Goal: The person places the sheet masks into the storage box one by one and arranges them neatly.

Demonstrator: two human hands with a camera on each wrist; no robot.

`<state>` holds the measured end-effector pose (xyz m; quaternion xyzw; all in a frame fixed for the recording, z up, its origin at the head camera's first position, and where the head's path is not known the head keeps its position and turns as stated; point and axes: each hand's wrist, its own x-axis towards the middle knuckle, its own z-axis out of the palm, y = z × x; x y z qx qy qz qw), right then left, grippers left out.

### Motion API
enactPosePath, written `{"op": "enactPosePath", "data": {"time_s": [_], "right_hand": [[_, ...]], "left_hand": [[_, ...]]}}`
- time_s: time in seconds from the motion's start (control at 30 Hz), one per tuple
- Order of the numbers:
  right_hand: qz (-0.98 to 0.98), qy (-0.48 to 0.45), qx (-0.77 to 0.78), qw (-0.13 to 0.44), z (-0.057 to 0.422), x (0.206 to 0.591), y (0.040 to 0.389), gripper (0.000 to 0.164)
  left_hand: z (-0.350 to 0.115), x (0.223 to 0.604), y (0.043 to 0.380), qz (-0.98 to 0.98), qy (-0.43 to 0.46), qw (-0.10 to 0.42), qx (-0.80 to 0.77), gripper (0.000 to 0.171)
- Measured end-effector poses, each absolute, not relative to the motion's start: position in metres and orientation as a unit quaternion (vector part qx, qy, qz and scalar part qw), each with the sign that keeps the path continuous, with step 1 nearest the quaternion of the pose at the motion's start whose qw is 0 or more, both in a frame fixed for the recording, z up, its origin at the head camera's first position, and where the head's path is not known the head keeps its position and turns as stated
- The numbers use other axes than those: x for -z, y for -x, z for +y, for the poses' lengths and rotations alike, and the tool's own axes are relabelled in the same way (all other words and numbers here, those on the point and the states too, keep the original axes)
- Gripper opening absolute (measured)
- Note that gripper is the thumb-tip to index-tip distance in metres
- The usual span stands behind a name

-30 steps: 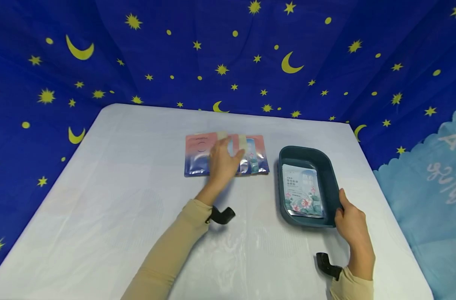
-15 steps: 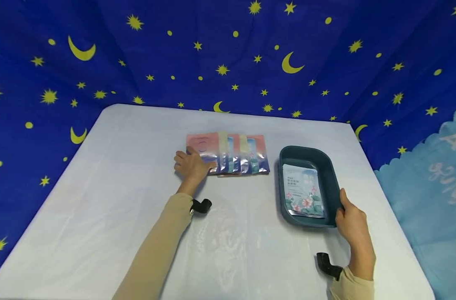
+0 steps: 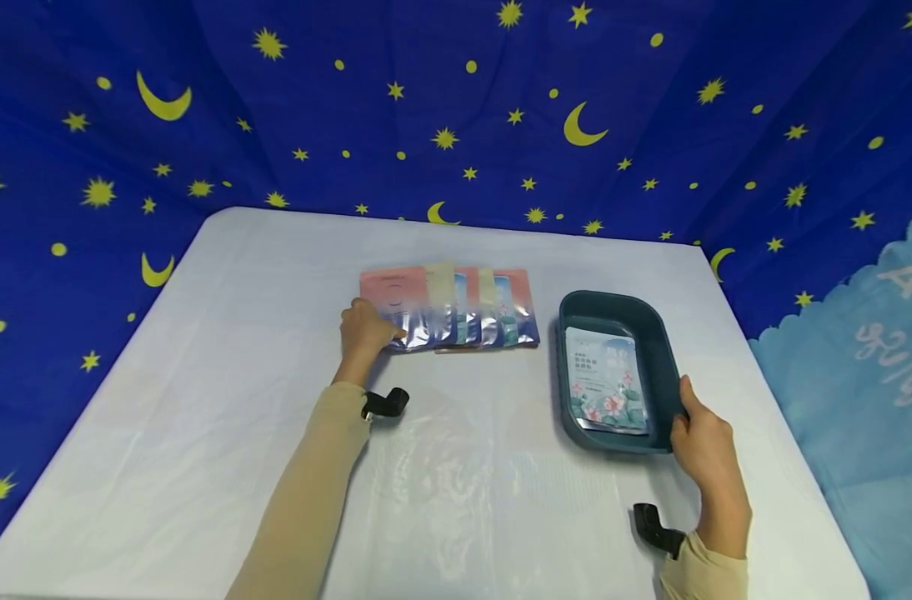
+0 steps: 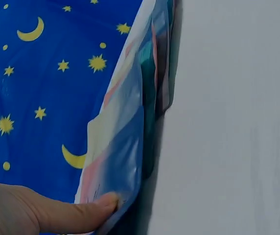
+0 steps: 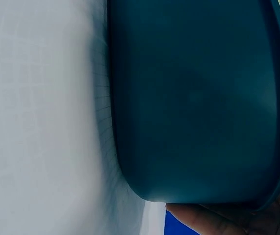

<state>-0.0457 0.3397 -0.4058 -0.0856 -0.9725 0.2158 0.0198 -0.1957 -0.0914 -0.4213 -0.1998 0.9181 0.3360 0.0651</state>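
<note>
At nine o'clock on the packet row (image 3: pixel 490 332), your left hand (image 3: pixel 363 332) is pinching the end packet (image 3: pixel 390 287), which is lying toward two o'clock. The row is running toward three; your right hand (image 3: pixel 705 440), farther off, is gripping the box (image 3: pixel 609 311).

Draped-off tabletop space; wider room unclear.
We note dark-blue cloth printed with yellow stars and moons (image 3: pixel 396 125), white-covered round-cornered table (image 3: pixel 456 500), scalloped pale-blue cloth with white lettering (image 3: pixel 839 375).

Worktop (image 3: pixel 201 375) is covered in white; dk blue cloth (image 3: pixel 418 108) w/ yellow stars & moons is hung behind it, lt blue cloth (image 3: pixel 861 408) w/ white lettering at its rt.
</note>
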Motion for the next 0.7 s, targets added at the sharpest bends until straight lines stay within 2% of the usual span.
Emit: {"op": "enactPosePath", "data": {"time_s": [0.17,0.27,0.4,0.7], "right_hand": [[-0.972,0.090,-0.218,0.011,0.341,0.405,0.046,0.057],[-0.971,0.093,-0.222,0.002,0.340,0.405,0.048,0.058],[-0.971,0.097,-0.220,0.000,0.340,0.404,0.049,0.057],[-0.970,0.101,-0.219,-0.006,0.340,0.405,0.049,0.058]], "left_hand": [[-0.106,0.420,0.193,0.909,0.183,0.039,-0.371,0.024],[-0.112,0.416,0.191,0.882,0.178,0.033,-0.436,0.026],[-0.113,0.401,0.190,0.836,0.170,0.038,-0.520,0.052],[-0.063,0.348,0.173,0.751,0.107,0.016,-0.652,0.039]]}}
